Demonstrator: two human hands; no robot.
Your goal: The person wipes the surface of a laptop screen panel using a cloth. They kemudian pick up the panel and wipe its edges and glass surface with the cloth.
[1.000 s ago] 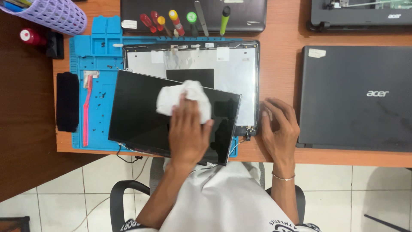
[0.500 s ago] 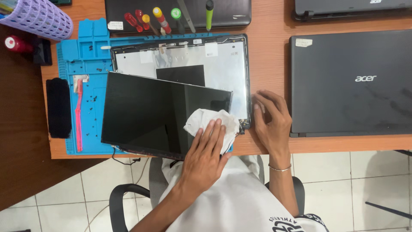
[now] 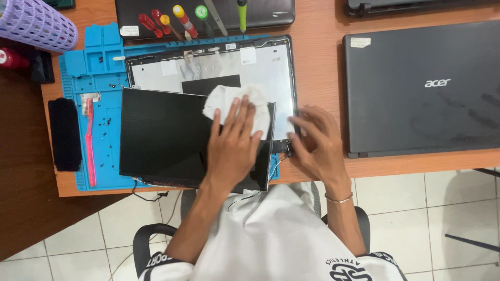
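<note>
- The left hand (image 3: 233, 147) and its white cloth (image 3: 237, 106) have slid from the near right corner of the black screen panel (image 3: 164, 136) up to its far right edge since half a second ago.
- That hand lies flat, fingers spread, pressing the crumpled cloth onto the glossy panel rather than gripping it.
- The panel (a thin, dark rectangle) rests tilted across the silvery-white laptop lid shell (image 3: 263, 70) and the blue rubber mat (image 3: 94, 78); its near edge overhangs the bench (image 3: 323, 62).
- The right hand (image 3: 315, 140) is blurred, its fingers loosely curled at the shell's near right corner; whether it grips anything I cannot tell.
- A lilac plastic mesh basket (image 3: 34, 21) stands at the far left corner; its contents are out of sight.
- The mat's moulded trays hold small dark screws (image 3: 107, 125) and a pink toothbrush (image 3: 90, 143).
- Screwdrivers (image 3: 172, 21) with red, yellow and green handles lie on a dark laptop (image 3: 260, 10) at the back.
- A matte grey closed laptop (image 3: 422, 86) lies to the right.
</note>
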